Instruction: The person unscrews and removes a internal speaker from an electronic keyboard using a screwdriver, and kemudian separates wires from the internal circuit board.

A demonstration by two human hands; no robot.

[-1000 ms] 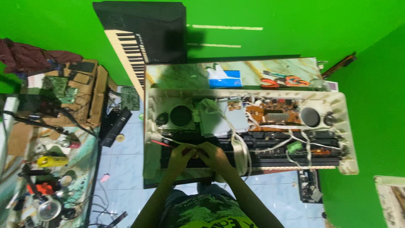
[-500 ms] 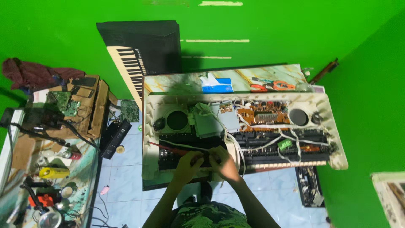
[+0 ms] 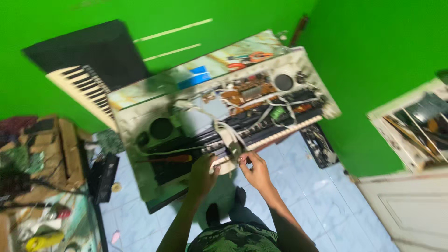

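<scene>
Since half a second ago our view has swung, so the opened keyboard (image 3: 224,121) now lies tilted across the table (image 3: 154,88), and our hands have slid to its near edge. Our left hand (image 3: 203,170) curls around that edge; our right hand (image 3: 254,170) pinches the white ribbon cable (image 3: 229,135) there.

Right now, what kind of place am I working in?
Probably a small home electronics repair room. An opened keyboard lies with its circuit boards and wiring exposed, a second keyboard leans on the green wall, and a side bench is cluttered with tools and circuit boards.
</scene>
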